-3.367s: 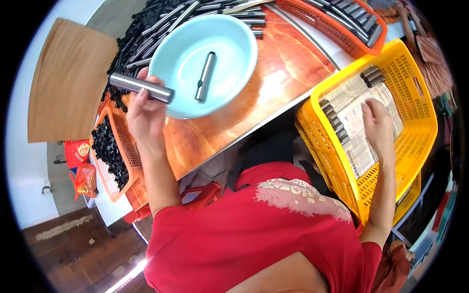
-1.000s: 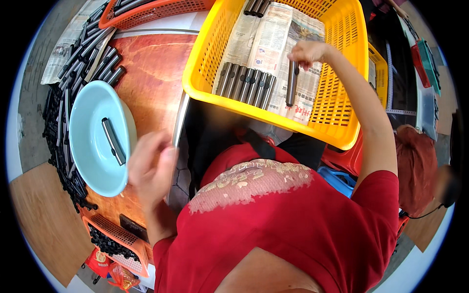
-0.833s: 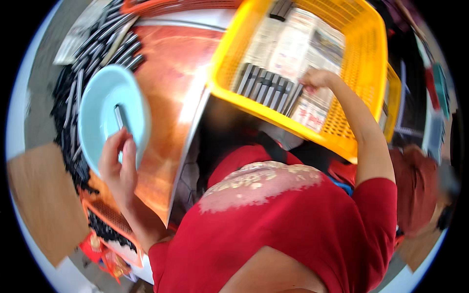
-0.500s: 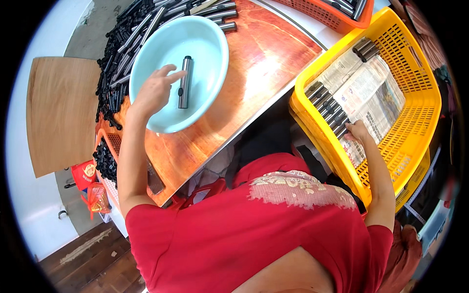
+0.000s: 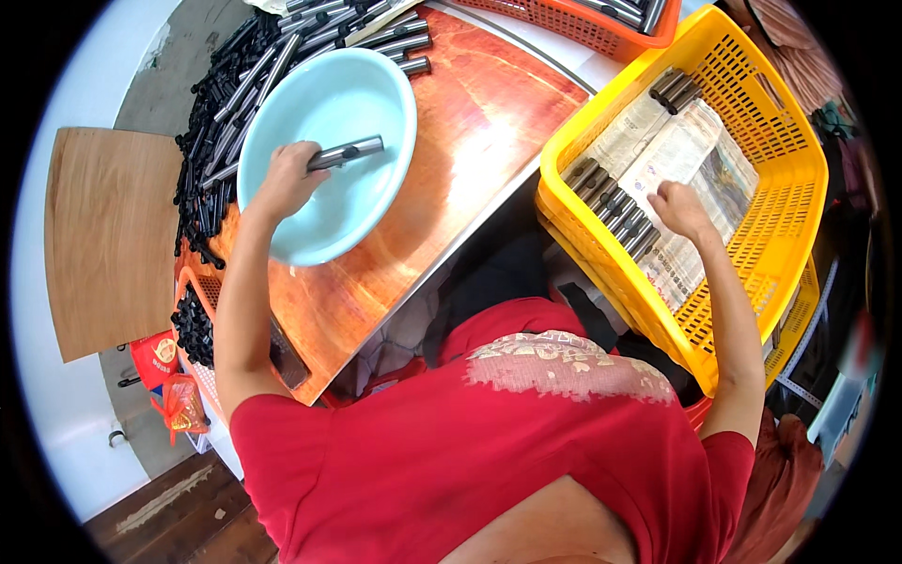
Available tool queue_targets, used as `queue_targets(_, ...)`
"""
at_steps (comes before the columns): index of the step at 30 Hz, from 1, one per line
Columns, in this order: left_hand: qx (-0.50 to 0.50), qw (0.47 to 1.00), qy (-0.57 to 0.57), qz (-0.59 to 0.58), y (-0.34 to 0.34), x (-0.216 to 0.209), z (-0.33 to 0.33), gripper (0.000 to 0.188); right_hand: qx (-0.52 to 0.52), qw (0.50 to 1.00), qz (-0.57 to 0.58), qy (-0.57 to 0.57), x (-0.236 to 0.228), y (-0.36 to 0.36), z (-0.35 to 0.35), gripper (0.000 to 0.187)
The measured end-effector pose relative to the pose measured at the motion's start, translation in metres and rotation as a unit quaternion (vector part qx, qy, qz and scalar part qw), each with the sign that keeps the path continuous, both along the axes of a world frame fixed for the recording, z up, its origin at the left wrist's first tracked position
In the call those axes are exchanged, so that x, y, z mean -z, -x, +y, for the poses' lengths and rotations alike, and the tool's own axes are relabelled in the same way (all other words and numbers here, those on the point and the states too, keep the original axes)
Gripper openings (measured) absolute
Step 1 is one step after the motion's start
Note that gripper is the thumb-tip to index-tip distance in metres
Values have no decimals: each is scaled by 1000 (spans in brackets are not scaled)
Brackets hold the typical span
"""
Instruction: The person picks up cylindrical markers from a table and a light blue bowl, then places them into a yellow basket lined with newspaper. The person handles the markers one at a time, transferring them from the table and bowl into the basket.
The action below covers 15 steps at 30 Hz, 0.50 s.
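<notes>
My left hand [image 5: 287,180] grips one end of a silver metal tube [image 5: 349,152] with a black button on its side, tilted up over the light blue basin [image 5: 305,99]. Nothing else shows inside the basin. Over at the right, my right hand [image 5: 684,209] is curled above newspaper [image 5: 691,136] lining a yellow plastic basket [image 5: 584,226]; no object shows in its fingers. Just left of it lies a row of metal tubes [image 5: 615,207], side by side. A smaller group of tubes [image 5: 675,91] rests at the basket's far end.
Behind and left of the basin, metal tubes and black parts [image 5: 246,99] are heaped on the glossy orange-brown table [image 5: 470,122]. An orange basket of small black parts [image 5: 194,324] sits by my left arm. At the far right, a red-orange basket [image 5: 601,36] holds more tubes.
My left hand has taken hold of the tube that lay in the basin and tilted it up. My right hand has come away from the row of tubes. The view has shifted slightly.
</notes>
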<state>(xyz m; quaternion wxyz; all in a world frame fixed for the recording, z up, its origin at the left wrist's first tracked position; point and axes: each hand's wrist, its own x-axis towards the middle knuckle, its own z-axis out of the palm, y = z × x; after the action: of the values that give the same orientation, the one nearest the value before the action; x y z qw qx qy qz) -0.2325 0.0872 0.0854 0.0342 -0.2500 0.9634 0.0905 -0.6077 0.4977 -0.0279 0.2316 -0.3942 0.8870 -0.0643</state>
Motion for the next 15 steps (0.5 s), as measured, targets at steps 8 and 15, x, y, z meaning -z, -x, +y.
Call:
queue_targets(8,-65,896,-298,323,-30,-25,81,45,-121,936,75,323,-115,-76,-38,21)
queue_targets(15,9,829,-460,318,17,-20,183,49,-301,780,127,534,-149,-128,-59,25)
